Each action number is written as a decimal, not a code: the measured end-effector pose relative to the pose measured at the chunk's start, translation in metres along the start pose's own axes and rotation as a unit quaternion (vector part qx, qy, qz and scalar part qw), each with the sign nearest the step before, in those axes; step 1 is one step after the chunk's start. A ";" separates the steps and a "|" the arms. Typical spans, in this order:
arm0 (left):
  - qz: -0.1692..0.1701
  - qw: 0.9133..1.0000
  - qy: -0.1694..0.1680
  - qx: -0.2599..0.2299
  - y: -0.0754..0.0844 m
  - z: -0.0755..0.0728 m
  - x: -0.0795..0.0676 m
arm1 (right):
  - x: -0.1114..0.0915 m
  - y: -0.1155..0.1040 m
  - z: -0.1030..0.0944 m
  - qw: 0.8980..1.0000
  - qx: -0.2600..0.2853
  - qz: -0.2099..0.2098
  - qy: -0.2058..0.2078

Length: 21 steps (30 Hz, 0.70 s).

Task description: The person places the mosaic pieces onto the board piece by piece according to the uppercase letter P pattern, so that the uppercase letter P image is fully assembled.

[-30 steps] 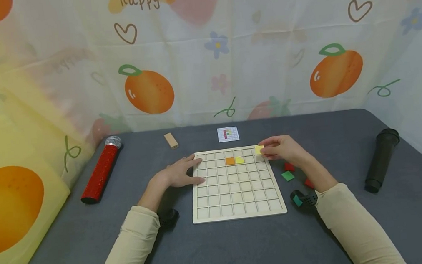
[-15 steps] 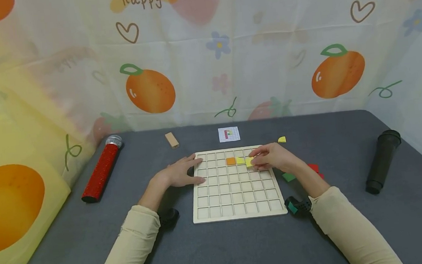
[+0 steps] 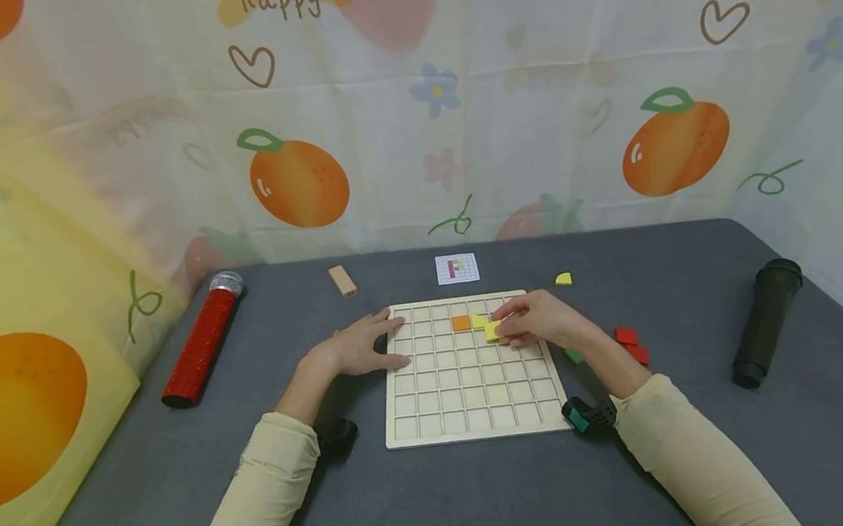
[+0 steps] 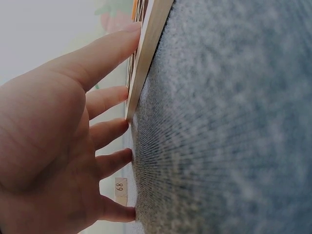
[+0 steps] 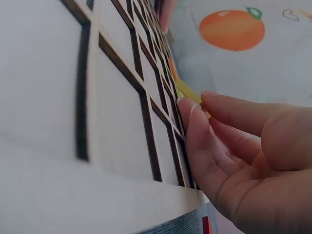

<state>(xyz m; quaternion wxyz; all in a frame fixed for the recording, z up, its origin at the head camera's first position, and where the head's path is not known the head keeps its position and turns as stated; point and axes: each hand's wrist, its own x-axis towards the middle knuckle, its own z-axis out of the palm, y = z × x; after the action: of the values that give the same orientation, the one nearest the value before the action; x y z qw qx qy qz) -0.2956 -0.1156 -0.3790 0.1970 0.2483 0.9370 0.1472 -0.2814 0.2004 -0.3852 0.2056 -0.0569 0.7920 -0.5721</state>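
Observation:
A pale wooden grid board (image 3: 476, 396) lies on the dark table. On its left edge rests my left hand (image 3: 357, 344), fingers spread; in the left wrist view the thumb touches the board's side. My right hand (image 3: 543, 321) pinches a yellow square tile (image 3: 492, 332) between thumb and fingers, over the upper part of the grid. That tile (image 5: 187, 91) looks tilted in the right wrist view. In the second row sit an orange tile (image 3: 460, 323) and, to its right, a yellow tile (image 3: 478, 321), partly covered by the held one.
Red tiles (image 3: 632, 345) and a half-hidden green tile (image 3: 573, 356) lie right of the board; a yellow rounded piece (image 3: 563, 279) is farther back. Behind the board are a pattern card (image 3: 457, 268) and a wooden block (image 3: 343, 281). Microphones, red (image 3: 199, 345) and black (image 3: 765, 321), flank it.
My right hand has carried the yellow tile from the board's far right corner leftward and slightly nearer, beside the yellow tile in the grid. The yellow rounded piece has come into sight. My left hand stays put.

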 end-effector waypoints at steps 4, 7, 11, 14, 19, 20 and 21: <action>-0.001 1.000 -0.002 0.000 0.000 0.000 0.000 | 0.000 -0.002 0.003 1.000 -0.002 0.004 0.005; 0.000 1.000 -0.004 -0.001 0.001 -0.001 -0.001 | 0.000 -0.001 0.004 1.000 -0.004 0.003 0.005; 0.000 1.000 -0.006 -0.002 0.001 0.000 -0.003 | -0.001 -0.001 0.007 1.000 -0.011 0.007 0.008; 0.001 1.000 -0.007 -0.005 0.002 0.000 -0.004 | -0.001 -0.002 0.010 1.000 -0.019 0.012 0.018; 0.001 1.000 -0.007 -0.008 0.003 -0.002 -0.003 | 0.001 -0.002 0.012 0.999 -0.034 0.009 0.036; 0.001 1.000 -0.007 -0.008 0.003 -0.002 -0.003 | 0.001 -0.002 0.012 0.999 -0.034 0.011 0.039; 0.000 1.000 -0.007 -0.008 0.003 -0.002 -0.003 | 0.001 -0.003 0.013 0.998 -0.036 0.012 0.042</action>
<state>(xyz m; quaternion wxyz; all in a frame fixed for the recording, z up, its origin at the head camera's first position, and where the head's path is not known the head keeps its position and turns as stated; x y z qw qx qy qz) -0.2930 -0.1146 -0.3752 0.2052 0.2475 0.9345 0.1526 -0.2774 0.1881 -0.3862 0.1770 -0.0312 0.8203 -0.5430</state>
